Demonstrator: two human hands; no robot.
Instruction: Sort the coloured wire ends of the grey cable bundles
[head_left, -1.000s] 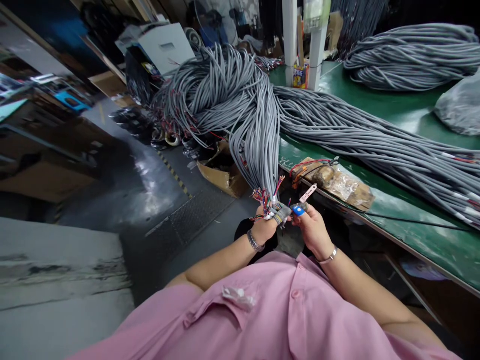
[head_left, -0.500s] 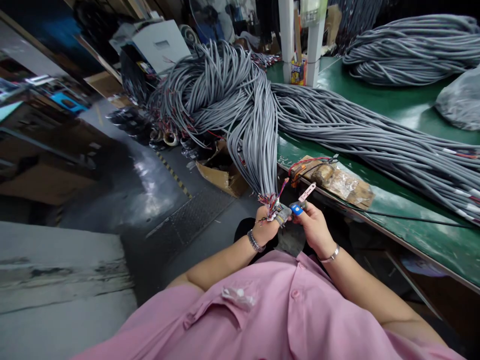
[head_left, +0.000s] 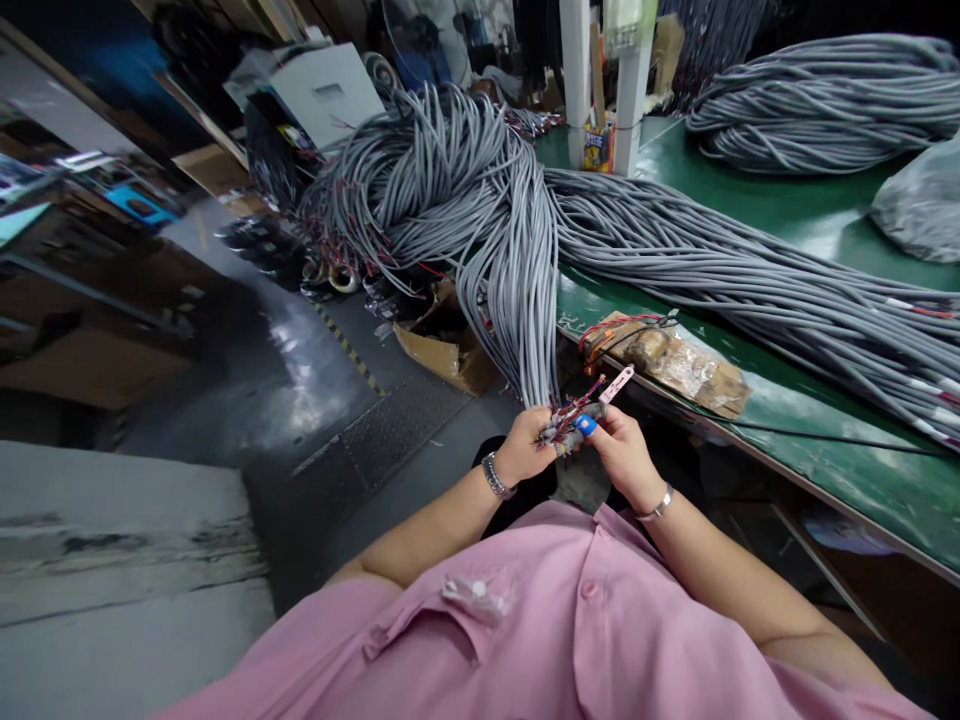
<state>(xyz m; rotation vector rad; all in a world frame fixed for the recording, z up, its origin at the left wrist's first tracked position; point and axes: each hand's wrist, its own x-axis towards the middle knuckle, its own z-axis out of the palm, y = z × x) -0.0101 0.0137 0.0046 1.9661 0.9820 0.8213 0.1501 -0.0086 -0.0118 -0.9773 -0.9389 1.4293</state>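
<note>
A thick bundle of grey cables [head_left: 517, 300] hangs over the table edge down to my hands. My left hand [head_left: 527, 447] is closed around the bundle's lower end, where thin coloured wires [head_left: 574, 408] fan out. My right hand [head_left: 624, 450], a blue wrap on its thumb, pinches close beside them and seems to grip some wires. The exact contact is hidden by the fingers. Grey fabric covers some fingertips. Just above my right fingers is a narrow pink strip [head_left: 617, 385] with small holes; whether that hand holds it is unclear.
More grey cables [head_left: 735, 260] stretch along the green table [head_left: 832, 375]. A taped wooden block [head_left: 690, 370] lies near its front edge. Further back are a cable coil [head_left: 825, 105] and a plastic bag [head_left: 922, 205]. An open cardboard box [head_left: 439, 350] stands on the floor.
My left hand has shifted slightly left and turned. The coloured wire ends now lean right, towards my right hand, whose thumb has moved a little left and down.
</note>
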